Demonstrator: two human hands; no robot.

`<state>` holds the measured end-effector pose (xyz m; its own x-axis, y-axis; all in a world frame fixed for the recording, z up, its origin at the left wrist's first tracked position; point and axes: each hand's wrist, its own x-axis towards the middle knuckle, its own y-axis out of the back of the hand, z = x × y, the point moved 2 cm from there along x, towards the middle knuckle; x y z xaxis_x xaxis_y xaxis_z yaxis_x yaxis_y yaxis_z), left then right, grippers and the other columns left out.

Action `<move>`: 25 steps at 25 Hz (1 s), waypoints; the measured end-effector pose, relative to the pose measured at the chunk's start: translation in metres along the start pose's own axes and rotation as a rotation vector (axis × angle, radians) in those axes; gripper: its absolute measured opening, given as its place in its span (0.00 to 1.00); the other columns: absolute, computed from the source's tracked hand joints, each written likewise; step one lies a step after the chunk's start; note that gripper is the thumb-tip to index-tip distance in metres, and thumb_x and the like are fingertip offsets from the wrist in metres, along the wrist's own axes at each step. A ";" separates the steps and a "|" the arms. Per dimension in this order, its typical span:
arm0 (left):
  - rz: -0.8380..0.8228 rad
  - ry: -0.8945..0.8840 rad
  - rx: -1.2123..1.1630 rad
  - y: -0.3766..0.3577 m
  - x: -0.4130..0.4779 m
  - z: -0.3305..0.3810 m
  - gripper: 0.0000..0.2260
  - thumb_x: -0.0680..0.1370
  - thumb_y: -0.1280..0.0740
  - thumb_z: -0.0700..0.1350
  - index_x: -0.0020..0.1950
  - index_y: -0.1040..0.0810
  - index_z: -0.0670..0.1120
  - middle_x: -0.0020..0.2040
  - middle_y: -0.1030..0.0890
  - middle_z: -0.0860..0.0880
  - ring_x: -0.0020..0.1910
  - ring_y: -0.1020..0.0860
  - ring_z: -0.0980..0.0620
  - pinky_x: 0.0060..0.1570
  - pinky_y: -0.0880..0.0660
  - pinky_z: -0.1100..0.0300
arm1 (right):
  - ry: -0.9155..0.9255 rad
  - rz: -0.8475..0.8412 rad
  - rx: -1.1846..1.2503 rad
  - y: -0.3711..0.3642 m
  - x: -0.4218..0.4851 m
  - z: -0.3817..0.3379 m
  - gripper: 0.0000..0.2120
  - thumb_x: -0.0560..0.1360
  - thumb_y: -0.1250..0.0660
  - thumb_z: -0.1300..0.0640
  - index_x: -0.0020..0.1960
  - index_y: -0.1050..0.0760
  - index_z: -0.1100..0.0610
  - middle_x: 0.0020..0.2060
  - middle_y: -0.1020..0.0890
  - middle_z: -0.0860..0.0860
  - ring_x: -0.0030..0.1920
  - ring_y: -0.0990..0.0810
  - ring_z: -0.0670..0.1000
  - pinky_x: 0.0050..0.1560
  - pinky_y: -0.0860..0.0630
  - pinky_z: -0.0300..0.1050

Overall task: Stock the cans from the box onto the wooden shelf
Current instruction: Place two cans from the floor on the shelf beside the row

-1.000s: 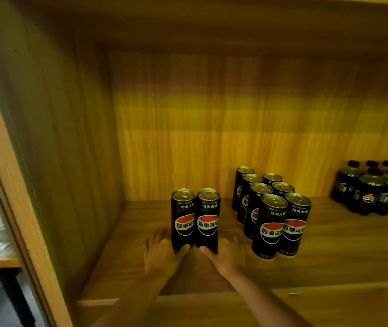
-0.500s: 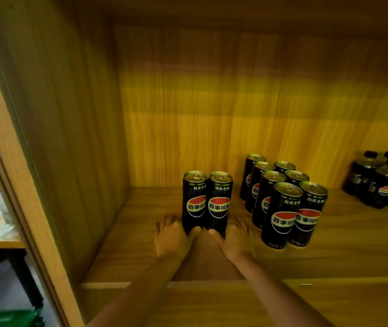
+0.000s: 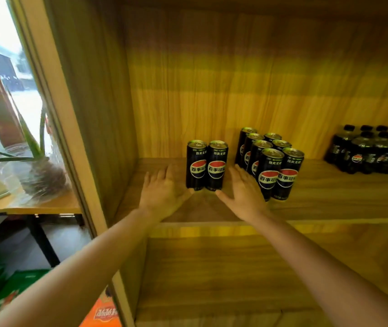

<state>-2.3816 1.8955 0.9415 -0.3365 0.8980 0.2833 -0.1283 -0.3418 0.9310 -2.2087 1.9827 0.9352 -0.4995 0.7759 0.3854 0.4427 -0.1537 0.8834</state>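
Observation:
Two tall black cola cans (image 3: 207,165) stand upright side by side on the wooden shelf (image 3: 329,199), near its left wall. My left hand (image 3: 164,192) lies flat on the shelf at the pair's left, thumb tip at the base of the left can. My right hand (image 3: 242,192) lies flat at the pair's right, thumb tip at the base of the right can. Both hands have spread fingers and hold nothing. A block of several identical cans (image 3: 269,161) stands just right of my right hand. The box is not in view.
Several small black cola bottles (image 3: 374,152) stand at the shelf's far right. A lower shelf board (image 3: 235,279) lies below. Left of the shelf's side panel (image 3: 89,114), a potted plant (image 3: 39,171) sits on a window ledge. Orange packaging (image 3: 103,312) and green packaging (image 3: 11,291) lie at bottom left.
The view has pulled back and down, so the lower shelf and window ledge now show. My hands have stayed flat beside the two cans, which have not moved.

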 end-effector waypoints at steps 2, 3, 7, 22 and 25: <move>0.071 -0.055 0.058 0.020 -0.022 -0.003 0.39 0.73 0.45 0.66 0.75 0.49 0.41 0.76 0.43 0.42 0.75 0.45 0.44 0.74 0.54 0.46 | 0.081 0.033 -0.091 0.024 -0.018 -0.017 0.37 0.74 0.40 0.42 0.74 0.49 0.58 0.75 0.45 0.56 0.75 0.46 0.54 0.74 0.49 0.51; 0.094 -0.069 0.084 0.026 -0.031 -0.005 0.39 0.73 0.46 0.66 0.75 0.49 0.42 0.76 0.43 0.43 0.76 0.46 0.45 0.74 0.54 0.47 | 0.106 0.034 -0.117 0.032 -0.025 -0.024 0.37 0.74 0.40 0.42 0.74 0.50 0.58 0.75 0.45 0.56 0.75 0.47 0.54 0.74 0.51 0.51; 0.136 -0.073 0.129 0.032 -0.079 -0.020 0.39 0.74 0.45 0.65 0.75 0.49 0.42 0.77 0.45 0.43 0.76 0.48 0.45 0.74 0.56 0.48 | 0.182 0.007 -0.194 0.039 -0.062 -0.054 0.39 0.73 0.41 0.39 0.74 0.51 0.59 0.75 0.46 0.56 0.75 0.48 0.54 0.75 0.53 0.52; 0.031 -0.005 0.177 -0.169 -0.274 -0.106 0.37 0.74 0.45 0.63 0.74 0.47 0.40 0.75 0.41 0.40 0.75 0.43 0.43 0.73 0.53 0.48 | 0.357 -0.239 -0.011 -0.188 -0.247 -0.053 0.38 0.73 0.37 0.45 0.74 0.50 0.61 0.75 0.45 0.58 0.75 0.48 0.55 0.72 0.58 0.49; -0.019 -0.015 0.154 -0.261 -0.312 -0.130 0.38 0.73 0.46 0.64 0.74 0.45 0.40 0.75 0.40 0.40 0.74 0.42 0.43 0.73 0.51 0.47 | 0.331 -0.290 0.005 -0.280 -0.297 -0.032 0.38 0.73 0.37 0.44 0.74 0.50 0.61 0.75 0.45 0.57 0.75 0.48 0.55 0.72 0.58 0.48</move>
<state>-2.3643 1.6681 0.5801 -0.3212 0.9084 0.2675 0.0103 -0.2791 0.9602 -2.2081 1.7762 0.5818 -0.8149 0.5488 0.1865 0.2517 0.0452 0.9667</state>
